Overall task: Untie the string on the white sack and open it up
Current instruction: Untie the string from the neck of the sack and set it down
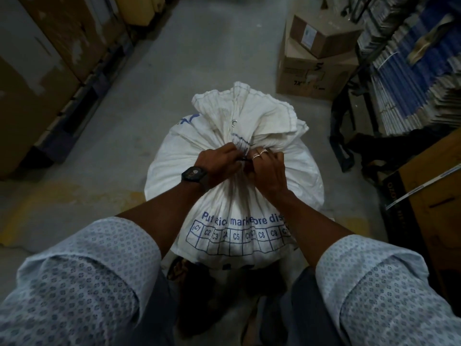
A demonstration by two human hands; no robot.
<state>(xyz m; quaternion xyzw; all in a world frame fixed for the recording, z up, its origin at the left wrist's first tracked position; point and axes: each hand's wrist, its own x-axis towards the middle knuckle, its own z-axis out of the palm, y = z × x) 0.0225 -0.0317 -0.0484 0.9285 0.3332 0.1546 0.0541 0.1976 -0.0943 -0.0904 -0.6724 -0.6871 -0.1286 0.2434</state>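
A full white sack (174,166) with blue print stands on the floor in front of me. Its gathered neck is tied, and the loose top fans out above the tie. A dark string (244,159) shows as a short piece between my hands at the neck. My left hand (219,162), with a black watch on the wrist, pinches at the tie from the left. My right hand (268,168), wearing rings, grips the neck from the right. The knot itself is mostly hidden by my fingers.
Stacked cardboard boxes (316,58) stand at the back right, beside a rack of blue-and-white stock (411,78). Another brown box (434,196) sits close on the right. Large cartons on a pallet (37,71) line the left. Grey concrete floor (212,46) runs ahead.
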